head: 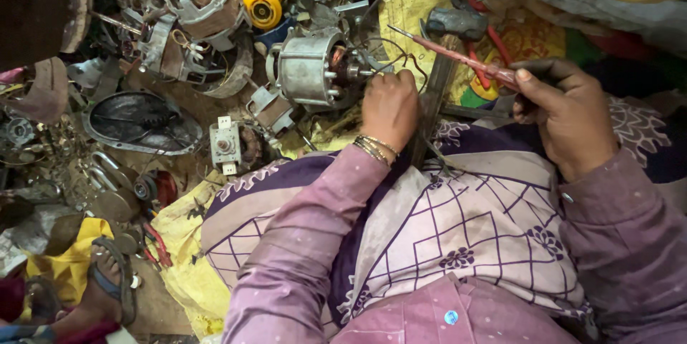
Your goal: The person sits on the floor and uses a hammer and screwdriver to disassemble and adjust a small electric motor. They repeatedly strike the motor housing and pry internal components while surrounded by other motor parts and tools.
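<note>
Left hand (388, 108) clenched on thin wires (401, 54) at the motor (309, 69); right hand (565, 111) grips a reddish screwdriver (458, 56); scrap parts crowd the motor closely

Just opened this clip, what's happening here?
A person sits among scattered machine parts. Their left hand pinches thin dark wires at the end of a grey metal electric motor. The right hand grips a red-handled screwdriver, tip pointing toward the motor. A hammer lies just beyond, on yellow cloth.
</note>
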